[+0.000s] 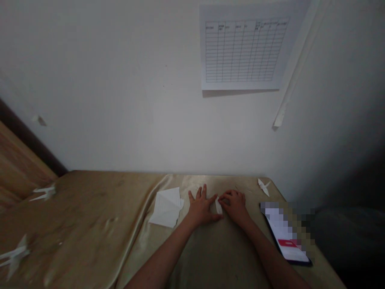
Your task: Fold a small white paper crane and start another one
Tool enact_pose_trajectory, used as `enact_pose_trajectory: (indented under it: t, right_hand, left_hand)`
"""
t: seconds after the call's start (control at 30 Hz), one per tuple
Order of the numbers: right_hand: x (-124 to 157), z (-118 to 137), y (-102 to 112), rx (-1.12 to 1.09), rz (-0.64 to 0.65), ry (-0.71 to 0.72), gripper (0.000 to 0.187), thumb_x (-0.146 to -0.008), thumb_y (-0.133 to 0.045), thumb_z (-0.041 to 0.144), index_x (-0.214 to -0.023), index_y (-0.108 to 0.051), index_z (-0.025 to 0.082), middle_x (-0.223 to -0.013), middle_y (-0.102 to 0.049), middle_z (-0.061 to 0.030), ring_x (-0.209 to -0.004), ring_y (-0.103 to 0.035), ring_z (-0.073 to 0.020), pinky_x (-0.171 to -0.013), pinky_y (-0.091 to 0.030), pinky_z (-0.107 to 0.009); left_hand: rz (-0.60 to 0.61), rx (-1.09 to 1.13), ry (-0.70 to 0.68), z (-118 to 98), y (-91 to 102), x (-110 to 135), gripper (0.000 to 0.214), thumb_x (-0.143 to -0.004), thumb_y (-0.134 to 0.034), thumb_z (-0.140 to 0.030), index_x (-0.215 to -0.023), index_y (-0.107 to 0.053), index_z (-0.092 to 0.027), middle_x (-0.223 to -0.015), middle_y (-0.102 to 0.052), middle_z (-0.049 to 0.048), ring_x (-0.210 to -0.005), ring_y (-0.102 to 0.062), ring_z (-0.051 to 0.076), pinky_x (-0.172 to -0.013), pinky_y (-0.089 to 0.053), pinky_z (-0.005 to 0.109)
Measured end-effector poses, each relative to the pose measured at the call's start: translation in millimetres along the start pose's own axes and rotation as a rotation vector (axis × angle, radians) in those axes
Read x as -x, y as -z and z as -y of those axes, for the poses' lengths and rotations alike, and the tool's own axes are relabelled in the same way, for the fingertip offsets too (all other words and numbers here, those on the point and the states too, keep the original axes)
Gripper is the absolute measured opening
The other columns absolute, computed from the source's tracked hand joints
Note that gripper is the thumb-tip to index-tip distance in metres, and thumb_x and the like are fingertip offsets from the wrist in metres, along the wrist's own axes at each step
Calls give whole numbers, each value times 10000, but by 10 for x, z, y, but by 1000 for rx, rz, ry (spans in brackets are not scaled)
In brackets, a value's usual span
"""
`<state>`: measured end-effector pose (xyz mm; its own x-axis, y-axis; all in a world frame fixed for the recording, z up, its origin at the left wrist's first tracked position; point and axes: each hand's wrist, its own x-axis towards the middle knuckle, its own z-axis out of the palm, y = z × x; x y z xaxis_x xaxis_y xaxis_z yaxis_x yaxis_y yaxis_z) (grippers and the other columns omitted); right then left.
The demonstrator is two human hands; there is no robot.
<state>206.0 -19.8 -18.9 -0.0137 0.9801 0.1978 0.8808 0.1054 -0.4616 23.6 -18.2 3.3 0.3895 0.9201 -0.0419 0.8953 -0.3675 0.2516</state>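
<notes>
Gold satin cloth (126, 224) over the table, creased in a long ridge left of centre; dim light. Small folded paper (218, 207), white and narrow, lies on the cloth between the two hands, near the table's far edge. Left hand (201, 208) flat on the cloth, palm down, fingers spread wide, holding nothing; thumb stretched out along the near end of the small folded paper. Right hand (236, 204) narrow, fingers curled; thumb and forefinger tips meet on the upper end of the small folded paper, seemingly pinching it; grip partly hidden by the knuckles. Both forearms bare, coming in from the bottom of the view.

Stack of white sheets (167, 207), creased, just beside the left hand on its outer side. Paper crane (264, 187) at the far right corner, well apart from the right hand; two more cranes on the left, one far (44, 193), one near (13, 255). Phone (285, 237) face up, screen lit, at the right edge. Ruled chart (243, 50) on the white wall above.
</notes>
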Motion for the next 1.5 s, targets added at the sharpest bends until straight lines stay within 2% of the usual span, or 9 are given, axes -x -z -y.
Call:
enact_pose_trajectory:
  t: [0.23,0.3,0.43,0.6,0.73,0.87,1.03,1.3,1.5]
  right_hand:
    - [0,-25,30,-15,20,17,152,-863,-632,390,-944,-760,377,-1148,-639,-28,-1164,-471,-257,-1048,-242,-450]
    - [-7,-42,23,-20,12,19,144,-851,-646,381,-931,-766,376,-1136,-643,-28,-1167,-473,-257,-1050,-244,-443]
    - [-19,-62,5,-14,2,45,137,-843,-658,397,-918,-771,376,-1105,-649,-30,-1174,-471,-257,-1054,-250,-434]
    - [-16,-53,19,0,0,81,154,-834,-672,441,-928,-768,366,-1108,-643,-44,-1201,-447,-279,-1063,-244,-468]
    - [7,-41,85,21,19,101,190,-828,-665,516,-946,-753,396,-1143,-634,-26,-1234,-424,-286,-1087,-213,-526]
    - [29,-40,170,48,73,121,229,-798,-670,573,-976,-732,443,-1198,-615,-6,-1309,-359,-323,-1098,-112,-652]
    - [20,-56,220,40,158,122,281,-768,-674,604,-1008,-712,465,-1254,-583,0,-1362,-298,-358,-1067,-55,-748]
    - [37,-64,302,21,272,112,438,-708,-728,580,-1116,-670,431,-1366,-507,-23,-1417,-228,-356,-1092,-72,-729]
    - [70,-53,344,19,313,115,616,-630,-788,520,-1208,-609,409,-1396,-467,-37,-1421,-224,-361,-1094,-51,-738]
  left_hand:
    - [10,52,-3,50,-6,-12,930,-604,-621,-836,-1438,-385,-499,-1661,-88,29,-1502,-55,427,-1093,46,759]
    - [10,72,-8,74,-14,-27,845,-661,-595,-820,-1422,-408,-506,-1658,-117,26,-1505,-71,412,-1099,32,753]
    - [-56,89,31,100,-48,-73,535,-835,-517,-696,-1344,-501,-535,-1631,-230,-12,-1498,-165,361,-1129,-34,724]
    - [-154,76,77,69,-69,-118,402,-851,-562,-622,-1239,-608,-528,-1582,-339,-12,-1458,-267,335,-1146,-72,699]
    - [-169,90,81,54,-38,-120,411,-804,-613,-636,-1201,-634,-533,-1581,-339,-19,-1445,-284,346,-1143,-86,701]
    - [-137,94,67,65,-2,-110,487,-733,-673,-659,-1205,-619,-554,-1622,-242,-49,-1455,-259,357,-1138,-78,710]
    - [-87,91,57,73,30,-88,560,-708,-679,-677,-1247,-579,-564,-1646,-152,-61,-1476,-215,359,-1138,-55,710]
    - [-25,101,43,60,91,-40,696,-650,-703,-691,-1307,-542,-531,-1660,-78,-39,-1495,-152,382,-1130,-19,722]
    - [32,83,9,88,98,-3,848,-604,-711,-727,-1385,-451,-526,-1665,-40,-20,-1506,-94,396,-1129,24,717]
